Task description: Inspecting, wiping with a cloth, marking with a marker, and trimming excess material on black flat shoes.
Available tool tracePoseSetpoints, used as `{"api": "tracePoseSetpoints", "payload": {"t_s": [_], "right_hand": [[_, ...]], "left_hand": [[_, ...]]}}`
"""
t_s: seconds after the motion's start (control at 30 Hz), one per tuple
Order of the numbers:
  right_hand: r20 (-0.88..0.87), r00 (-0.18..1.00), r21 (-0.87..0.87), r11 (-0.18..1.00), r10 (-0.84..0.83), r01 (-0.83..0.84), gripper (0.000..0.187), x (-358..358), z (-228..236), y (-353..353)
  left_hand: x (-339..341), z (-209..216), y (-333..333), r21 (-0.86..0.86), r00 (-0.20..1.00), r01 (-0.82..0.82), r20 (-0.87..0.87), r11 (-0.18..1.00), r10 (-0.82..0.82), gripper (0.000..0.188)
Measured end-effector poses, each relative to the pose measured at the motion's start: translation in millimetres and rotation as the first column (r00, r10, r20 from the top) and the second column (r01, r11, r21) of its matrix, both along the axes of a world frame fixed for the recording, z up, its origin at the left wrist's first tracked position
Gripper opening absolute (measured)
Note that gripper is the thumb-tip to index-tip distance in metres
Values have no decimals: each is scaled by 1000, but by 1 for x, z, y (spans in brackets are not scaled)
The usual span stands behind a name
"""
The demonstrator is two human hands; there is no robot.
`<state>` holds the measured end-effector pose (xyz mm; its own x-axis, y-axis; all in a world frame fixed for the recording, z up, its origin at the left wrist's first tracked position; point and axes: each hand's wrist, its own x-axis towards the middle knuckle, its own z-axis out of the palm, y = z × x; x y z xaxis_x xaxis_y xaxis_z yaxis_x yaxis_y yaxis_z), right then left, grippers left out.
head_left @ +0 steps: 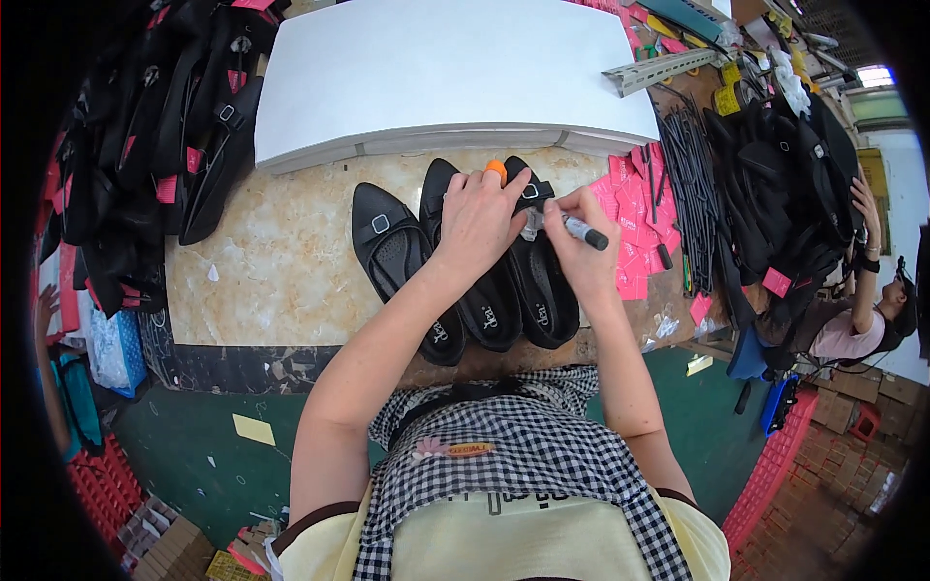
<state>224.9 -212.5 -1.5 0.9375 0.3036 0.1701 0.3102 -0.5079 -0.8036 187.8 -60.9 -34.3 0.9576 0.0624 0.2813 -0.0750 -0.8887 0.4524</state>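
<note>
Three black pointed flat shoes lie side by side on the table, toes away from me: a left shoe [383, 228], a middle shoe [484, 310] and a right shoe [544, 300]. Square buckles show on the outer two. My left hand [477, 218] lies across the middle shoe and grips the front of the right one, with an orange band round one finger. In my right hand [581, 261] is a marker pen [586, 232], its dark end pointing to the lower right. The writing tip is hidden by my fingers near the right shoe's buckle. Clear crumpled plastic [530, 226] shows in that shoe's opening.
A large white box [446, 73] stands beyond the shoes, with a perforated metal strip [659, 72] over its right corner. Pink tags [635, 218] and black ties [686, 194] lie to the right. Black shoes are heaped at both sides. Another person [877, 310] is at the far right.
</note>
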Motion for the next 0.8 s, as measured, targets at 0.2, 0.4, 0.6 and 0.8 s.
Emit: {"api": "tracePoseSetpoints", "payload": {"t_s": [0.2,0.4,0.6,0.8], "right_hand": [[-37,998,-75,996,-53,50,18,7,6,-6],[-10,1000,4,1000,2,-2,18,4,2,-6],[2,1000,-16,1000,12,-12,19,-2,-4,0],[45,997,39,997,63,-64,19,-5,-2,3]], "left_hand": [[1,1,0,8,1000,-3,-4,1000,3,52],[1,0,-1,1,1000,4,-1,1000,-4,53],[1,-1,-1,2,1000,-1,-17,1000,1,52],[1,-2,-1,2,1000,-3,-20,1000,3,52]]}}
